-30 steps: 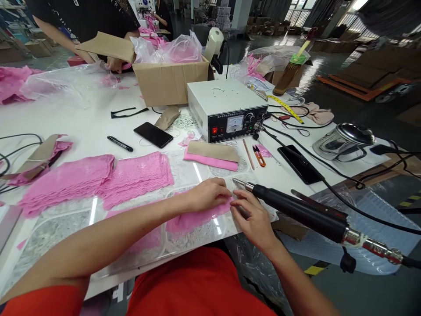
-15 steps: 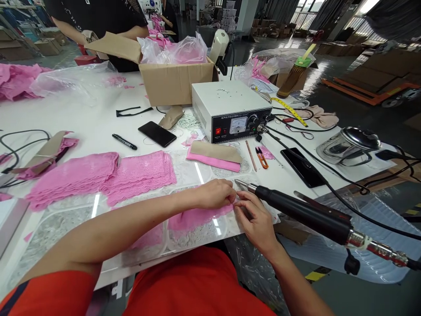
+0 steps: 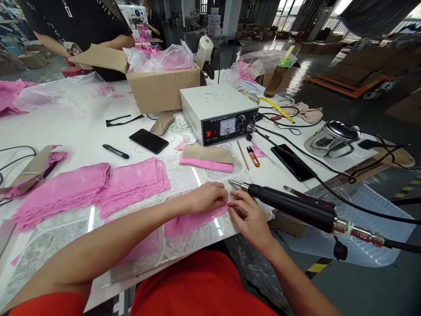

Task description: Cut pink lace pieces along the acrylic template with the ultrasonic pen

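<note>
Lower centre: pink cloth [image 3: 192, 221] on desk [image 3: 82, 127]. Left hand [image 3: 210, 196] over its right end, fingers curled close; right hand [image 3: 251, 219] beside it, fingers bent, slightly parted. Can't make out whether either pinches cloth. Black tool [image 3: 289, 203] at right, tip just beyond right hand. Upper centre: white meter box [image 3: 217, 101]; carton [image 3: 162, 90] behind.

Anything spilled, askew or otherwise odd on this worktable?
Two mild oddities: the black handheld tool juts past the edge of the table, its support unclear, and a loose tangle of pale string sprawls beside the white control box.
</note>
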The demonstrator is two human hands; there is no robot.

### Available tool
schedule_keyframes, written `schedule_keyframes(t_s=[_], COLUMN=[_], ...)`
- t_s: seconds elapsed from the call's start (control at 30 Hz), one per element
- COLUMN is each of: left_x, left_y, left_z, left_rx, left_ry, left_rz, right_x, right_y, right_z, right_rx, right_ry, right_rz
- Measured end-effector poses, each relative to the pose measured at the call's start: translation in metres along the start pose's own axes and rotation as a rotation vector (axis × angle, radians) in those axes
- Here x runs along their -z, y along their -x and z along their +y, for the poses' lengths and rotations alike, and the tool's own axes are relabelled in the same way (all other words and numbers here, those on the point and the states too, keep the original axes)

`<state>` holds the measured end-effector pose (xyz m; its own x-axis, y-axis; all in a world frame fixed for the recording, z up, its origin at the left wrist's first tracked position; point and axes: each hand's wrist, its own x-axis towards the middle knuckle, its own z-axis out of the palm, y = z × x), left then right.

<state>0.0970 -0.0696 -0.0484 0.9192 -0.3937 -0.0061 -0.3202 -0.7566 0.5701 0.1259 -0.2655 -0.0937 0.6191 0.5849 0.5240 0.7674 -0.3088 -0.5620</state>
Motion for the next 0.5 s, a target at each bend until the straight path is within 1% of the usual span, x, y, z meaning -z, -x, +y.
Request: schedule_keyframes(t_s=[0.3, 0.5], left_x=[-0.0051, -0.0076], left_y=[0.0000, 0.0024], left_z=[-0.0045, -0.0099], left_rx=[-0.013, -0.047], left_ry=[0.039, 0.085], left_rz=[0.041, 0.085], right_x=[-0.0012, -0.0006], right_y=[0.0013, -0.0002], right_z=[-0.0001, -0.0007], right_rx=[-0.015, -0.027], right_ry=[0.002, 0.005], right_rz=[-0.005, -0.018])
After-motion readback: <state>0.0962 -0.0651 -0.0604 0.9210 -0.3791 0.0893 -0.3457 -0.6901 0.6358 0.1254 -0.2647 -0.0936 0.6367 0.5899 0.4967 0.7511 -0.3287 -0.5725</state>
